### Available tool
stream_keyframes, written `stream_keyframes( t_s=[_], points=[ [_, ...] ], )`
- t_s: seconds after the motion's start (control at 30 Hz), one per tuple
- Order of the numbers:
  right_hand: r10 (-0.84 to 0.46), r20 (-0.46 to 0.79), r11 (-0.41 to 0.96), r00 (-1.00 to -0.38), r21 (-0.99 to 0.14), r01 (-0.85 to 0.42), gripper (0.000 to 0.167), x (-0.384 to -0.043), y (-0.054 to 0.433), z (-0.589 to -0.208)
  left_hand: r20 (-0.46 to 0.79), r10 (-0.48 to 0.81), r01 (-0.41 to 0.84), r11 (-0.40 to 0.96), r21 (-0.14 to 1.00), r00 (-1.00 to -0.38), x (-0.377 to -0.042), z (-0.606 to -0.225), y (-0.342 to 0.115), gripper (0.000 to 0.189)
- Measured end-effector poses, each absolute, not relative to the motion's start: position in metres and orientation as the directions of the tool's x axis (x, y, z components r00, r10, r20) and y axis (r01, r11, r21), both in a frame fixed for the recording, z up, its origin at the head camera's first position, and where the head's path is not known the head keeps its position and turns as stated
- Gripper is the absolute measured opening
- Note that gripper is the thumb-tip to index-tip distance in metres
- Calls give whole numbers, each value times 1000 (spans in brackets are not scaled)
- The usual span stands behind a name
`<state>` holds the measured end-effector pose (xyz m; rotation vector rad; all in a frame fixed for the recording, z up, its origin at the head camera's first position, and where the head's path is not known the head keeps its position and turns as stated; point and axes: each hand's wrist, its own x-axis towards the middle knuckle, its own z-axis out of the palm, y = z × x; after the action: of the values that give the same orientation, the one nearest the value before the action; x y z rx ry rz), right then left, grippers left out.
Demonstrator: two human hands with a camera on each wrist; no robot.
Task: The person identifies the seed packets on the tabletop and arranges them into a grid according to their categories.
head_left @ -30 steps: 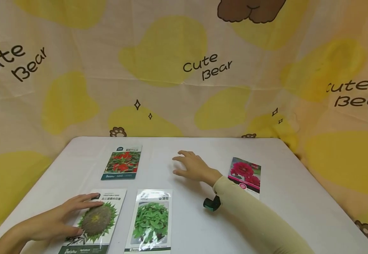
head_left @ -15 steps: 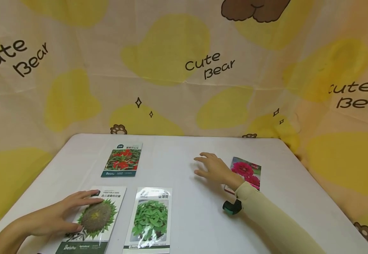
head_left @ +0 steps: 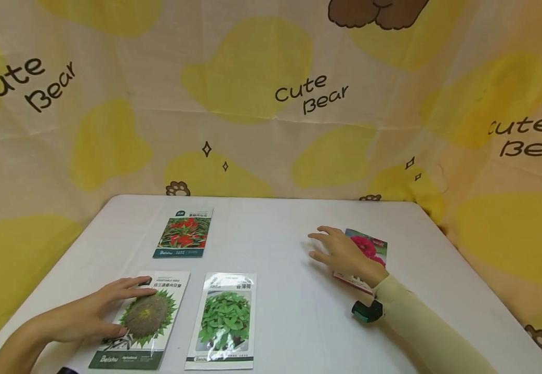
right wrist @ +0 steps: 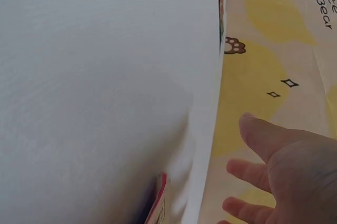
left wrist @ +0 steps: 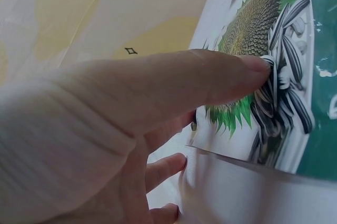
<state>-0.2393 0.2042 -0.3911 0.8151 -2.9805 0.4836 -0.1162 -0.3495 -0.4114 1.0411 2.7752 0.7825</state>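
My left hand (head_left: 81, 317) rests with spread fingers on a sunflower seed packet (head_left: 151, 314) at the front left of the table. In the left wrist view its thumb (left wrist: 231, 76) touches the printed seeds on the packet front. Over a seed packet with pink flowers (head_left: 379, 252), at the right, my right hand (head_left: 347, 254) hovers with fingers apart and nothing in them. It hides part of that packet; only a corner of the pink-flower packet (right wrist: 159, 200) shows in the right wrist view. A green-leaf seed packet (head_left: 225, 319) lies beside the sunflower one.
Farther back on the left lies a seed packet with red flowers (head_left: 184, 234). All this is on a white table (head_left: 280, 311). Behind it hangs a yellow-patterned cloth (head_left: 247, 67). A dark wrist device (head_left: 367, 311) is on the right sleeve.
My right hand has moved to the right, from the middle of the table to over the pink-flower packet. The left hand has stayed on the sunflower packet.
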Motion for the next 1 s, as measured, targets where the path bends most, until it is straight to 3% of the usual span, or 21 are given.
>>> stream_keyframes(
  t_s=[0.57,1.0],
  points=[
    [-407,154,846,-900,-306,-436,51,-217,259,-393,78,630,584,658,475,-773,-116,-410,-350,71],
    [-366,87,857,-927,-357,-372,56,-208,291,-392,67,620,578,680,450,-782,-118,-410,-351,71]
  ],
)
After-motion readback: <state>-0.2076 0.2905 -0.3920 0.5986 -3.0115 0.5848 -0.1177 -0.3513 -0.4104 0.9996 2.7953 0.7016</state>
